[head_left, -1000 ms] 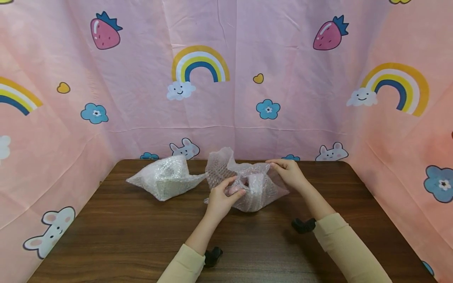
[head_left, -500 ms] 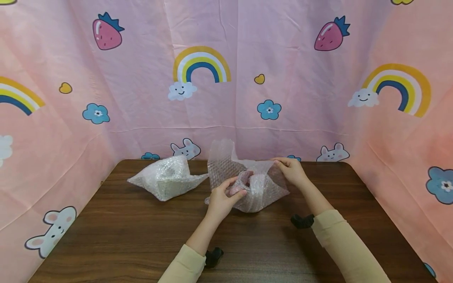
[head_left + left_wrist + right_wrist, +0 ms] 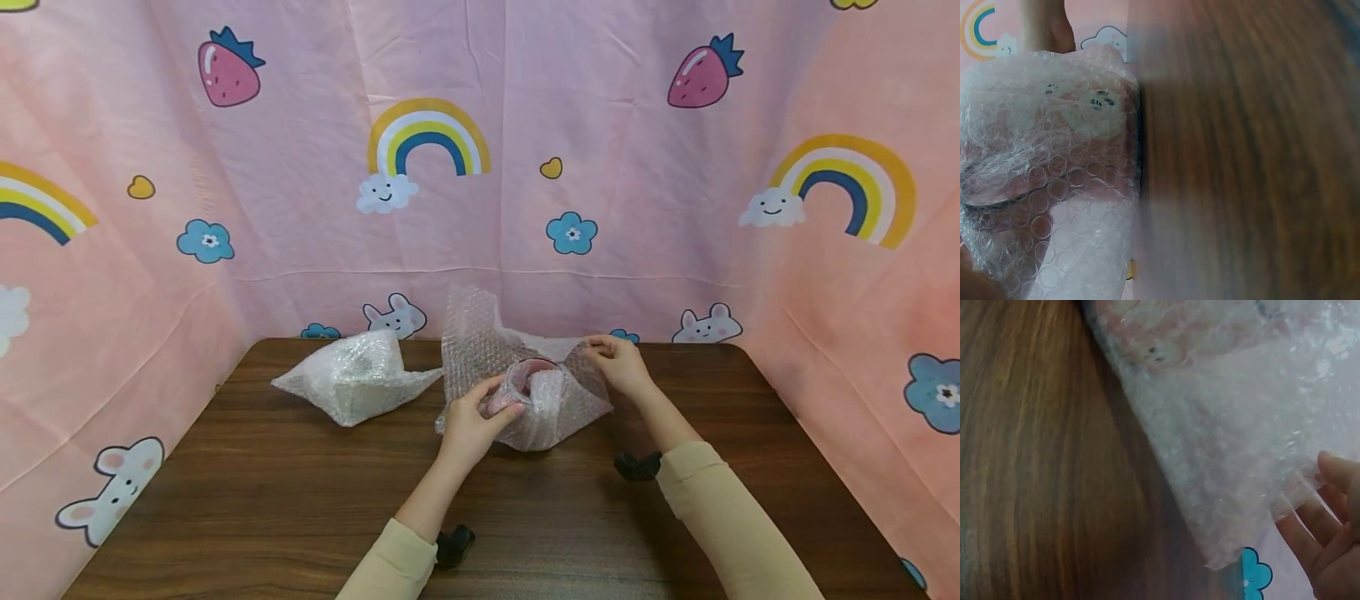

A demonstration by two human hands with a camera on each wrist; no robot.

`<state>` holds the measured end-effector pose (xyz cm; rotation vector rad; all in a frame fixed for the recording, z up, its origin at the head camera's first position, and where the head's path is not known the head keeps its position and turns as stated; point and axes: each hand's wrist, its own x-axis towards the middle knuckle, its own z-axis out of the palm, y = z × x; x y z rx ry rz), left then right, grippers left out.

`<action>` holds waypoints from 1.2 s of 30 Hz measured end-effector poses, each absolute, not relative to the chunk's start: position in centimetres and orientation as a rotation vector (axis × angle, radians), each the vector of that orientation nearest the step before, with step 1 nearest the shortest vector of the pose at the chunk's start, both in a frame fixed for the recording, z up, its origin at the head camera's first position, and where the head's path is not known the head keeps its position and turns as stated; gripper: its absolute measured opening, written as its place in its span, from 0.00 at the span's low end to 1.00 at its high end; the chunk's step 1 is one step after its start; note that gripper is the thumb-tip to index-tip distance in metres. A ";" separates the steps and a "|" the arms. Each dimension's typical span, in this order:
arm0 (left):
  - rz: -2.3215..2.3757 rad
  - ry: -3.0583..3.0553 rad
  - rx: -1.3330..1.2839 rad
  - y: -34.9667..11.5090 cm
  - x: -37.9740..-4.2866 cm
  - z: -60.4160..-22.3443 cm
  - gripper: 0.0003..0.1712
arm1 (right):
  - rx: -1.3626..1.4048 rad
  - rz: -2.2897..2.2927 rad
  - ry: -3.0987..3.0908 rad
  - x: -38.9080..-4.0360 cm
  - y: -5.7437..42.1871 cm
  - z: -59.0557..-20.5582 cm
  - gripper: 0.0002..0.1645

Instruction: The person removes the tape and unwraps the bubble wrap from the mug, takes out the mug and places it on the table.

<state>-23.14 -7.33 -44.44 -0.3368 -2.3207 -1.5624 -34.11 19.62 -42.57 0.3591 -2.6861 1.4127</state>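
A pink cup (image 3: 522,377) with a round open mouth stands in a sheet of bubble wrap (image 3: 471,333) on the table. Printed figures on the cup (image 3: 1094,109) show blurred through the plastic in the left wrist view. My left hand (image 3: 467,427) grips the cup's near left side, thumb in front and fingers behind. At the back right, my right hand (image 3: 621,367) pinches the edge of the bubble wrap; the right wrist view shows thumb and fingers (image 3: 1329,464) on that edge. Part of the wrap is folded over the cup's right side.
Left of the cup lies another bubble-wrapped bundle (image 3: 352,379), its contents indistinct, with a pointed tail reaching toward the wrap. The brown wooden table (image 3: 285,500) ends at a pink patterned cloth (image 3: 502,225) behind and on both sides.
The bubble wrap at the back has been drawn up and away from the cup's mouth, so the pink rim shows more. My right hand has shifted slightly right; the left stays on the cup.
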 end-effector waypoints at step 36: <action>-1.592 -2.320 -0.325 -7.3 -22.9 -44.2 0.31 | 0.727 0.761 -3.129 -34.9 20.6 -45.6 0.45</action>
